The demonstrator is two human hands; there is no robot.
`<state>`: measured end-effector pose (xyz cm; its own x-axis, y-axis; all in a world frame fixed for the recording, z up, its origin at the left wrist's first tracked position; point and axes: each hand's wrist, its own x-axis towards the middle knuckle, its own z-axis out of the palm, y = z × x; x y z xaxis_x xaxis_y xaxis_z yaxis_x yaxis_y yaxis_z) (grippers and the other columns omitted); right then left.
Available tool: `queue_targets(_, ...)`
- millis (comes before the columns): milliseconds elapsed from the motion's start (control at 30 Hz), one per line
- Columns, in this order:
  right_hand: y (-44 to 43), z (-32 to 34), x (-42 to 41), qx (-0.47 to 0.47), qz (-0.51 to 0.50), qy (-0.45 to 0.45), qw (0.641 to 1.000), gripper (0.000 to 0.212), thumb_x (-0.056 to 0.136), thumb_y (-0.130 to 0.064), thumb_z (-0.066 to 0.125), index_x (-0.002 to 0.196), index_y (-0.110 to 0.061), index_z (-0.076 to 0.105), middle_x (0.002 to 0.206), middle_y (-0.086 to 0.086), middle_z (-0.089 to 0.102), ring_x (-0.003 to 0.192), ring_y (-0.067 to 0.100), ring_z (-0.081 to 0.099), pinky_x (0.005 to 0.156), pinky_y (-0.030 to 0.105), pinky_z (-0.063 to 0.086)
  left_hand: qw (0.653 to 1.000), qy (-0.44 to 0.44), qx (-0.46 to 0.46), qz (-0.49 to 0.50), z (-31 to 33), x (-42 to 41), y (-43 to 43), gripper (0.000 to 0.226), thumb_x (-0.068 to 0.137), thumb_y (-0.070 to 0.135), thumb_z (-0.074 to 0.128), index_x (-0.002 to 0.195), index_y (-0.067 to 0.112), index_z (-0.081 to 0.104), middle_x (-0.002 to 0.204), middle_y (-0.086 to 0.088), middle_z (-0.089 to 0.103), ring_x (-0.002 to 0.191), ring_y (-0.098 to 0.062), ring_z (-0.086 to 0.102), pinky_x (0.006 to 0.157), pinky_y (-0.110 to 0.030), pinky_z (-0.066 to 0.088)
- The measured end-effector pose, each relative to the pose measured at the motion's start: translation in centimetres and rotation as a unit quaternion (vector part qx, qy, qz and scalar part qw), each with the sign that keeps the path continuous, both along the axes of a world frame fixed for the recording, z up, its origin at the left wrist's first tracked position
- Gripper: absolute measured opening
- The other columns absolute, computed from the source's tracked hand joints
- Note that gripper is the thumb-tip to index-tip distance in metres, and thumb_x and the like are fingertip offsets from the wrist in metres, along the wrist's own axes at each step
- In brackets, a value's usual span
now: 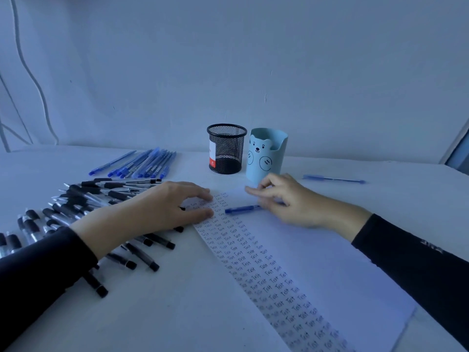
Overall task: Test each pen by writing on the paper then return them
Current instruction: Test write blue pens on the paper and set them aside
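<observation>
the word "test" handwritten over and over in rows down the paper [330, 262]

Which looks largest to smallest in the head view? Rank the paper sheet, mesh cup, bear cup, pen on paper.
White paper sheet
Light blue bear cup and black mesh cup, about equal
Blue pen on paper

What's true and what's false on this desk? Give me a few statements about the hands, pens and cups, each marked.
1. The left hand lies flat on the paper's left edge. True.
2. The black mesh cup is full of pens. False: no pens stand in it.
3. A blue pen lies on the paper by the right hand. True.
4. The bear cup stands left of the black mesh cup. False: it stands to its right.
5. The black pens are heaped right of the paper. False: they lie left of it.
</observation>
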<state>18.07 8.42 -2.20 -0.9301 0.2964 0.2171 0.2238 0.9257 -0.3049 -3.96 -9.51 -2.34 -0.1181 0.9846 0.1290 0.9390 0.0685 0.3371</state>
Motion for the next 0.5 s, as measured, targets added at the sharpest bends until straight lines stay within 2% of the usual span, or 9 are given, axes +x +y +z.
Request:
queue_targets(67, 1.9, 1.1, 0.8, -0.049, -0.053, 0.039, 0.997, 0.031, 0.102, -0.020, 0.048, 0.127, -0.018, 0.066, 0.094, -0.011, 0.048, 0.090, 0.003, 0.048, 0.081, 0.009, 0.035, 1.000, 0.000, 0.003, -0.005, -0.1, -0.2, 0.0, 0.058, 0.077, 0.075, 0.048, 0.125, 0.043, 0.058, 0.133, 0.032, 0.048, 0.118, 0.010, 0.048, 0.100, -0.013, 0.033)
queue_targets(133, 4.9, 1.7, 2.2, -0.029, -0.131, 0.044, 0.990, 0.030, 0.103, -0.016, 0.046, 0.123, -0.015, 0.068, 0.093, -0.009, 0.051, 0.084, 0.000, 0.049, 0.071, 0.010, 0.033, 1.000, 0.000, 0.018, -0.011, 0.0, -0.3, 0.0, 0.063, 0.074, 0.081, 0.045, 0.123, 0.043, 0.060, 0.128, 0.032, 0.051, 0.115, 0.014, 0.049, 0.097, -0.010, 0.034)
queue_targets(233, 9.8, 0.7, 5.2, 0.026, -0.244, 0.040, 0.969, 0.034, 0.101, -0.007, 0.043, 0.130, -0.009, 0.062, 0.117, 0.008, 0.056, 0.114, 0.021, 0.053, 0.088, 0.020, 0.033, 0.997, 0.011, 0.073, -0.029, 0.1, 0.4, 0.4, 0.065, 0.073, 0.081, 0.045, 0.118, 0.040, 0.065, 0.121, 0.029, 0.059, 0.109, 0.011, 0.056, 0.098, -0.021, 0.046)
queue_targets(300, 11.7, -0.2, 6.8, 0.040, -0.275, 0.023, 0.960, 0.037, 0.101, -0.005, 0.043, 0.136, -0.007, 0.057, 0.126, 0.012, 0.054, 0.122, 0.029, 0.049, 0.098, 0.029, 0.039, 0.993, 0.002, 0.111, -0.039, 0.1, 1.9, 0.9, 0.055, 0.076, 0.071, 0.048, 0.114, 0.037, 0.068, 0.112, 0.026, 0.065, 0.101, 0.008, 0.060, 0.092, -0.023, 0.050)
queue_targets(400, 11.9, -0.9, 7.8, 0.032, -0.258, 0.018, 0.966, 0.038, 0.102, -0.012, 0.045, 0.140, -0.009, 0.052, 0.131, 0.009, 0.056, 0.123, 0.026, 0.050, 0.100, 0.032, 0.039, 0.991, -0.012, 0.128, -0.048, -0.3, 4.1, 1.9, 0.045, 0.078, 0.064, 0.052, 0.110, 0.038, 0.070, 0.102, 0.026, 0.065, 0.093, 0.010, 0.059, 0.080, -0.015, 0.048)
queue_targets(500, 11.4, -1.1, 7.3, 0.039, -0.242, 0.030, 0.969, 0.032, 0.101, -0.018, 0.050, 0.129, -0.011, 0.063, 0.116, 0.006, 0.061, 0.111, 0.023, 0.055, 0.088, 0.030, 0.040, 0.988, 0.016, 0.145, -0.047, -1.1, 4.8, 2.8, 0.034, 0.086, 0.048, 0.066, 0.115, 0.031, 0.070, 0.096, 0.021, 0.063, 0.084, 0.009, 0.058, 0.074, -0.011, 0.047)
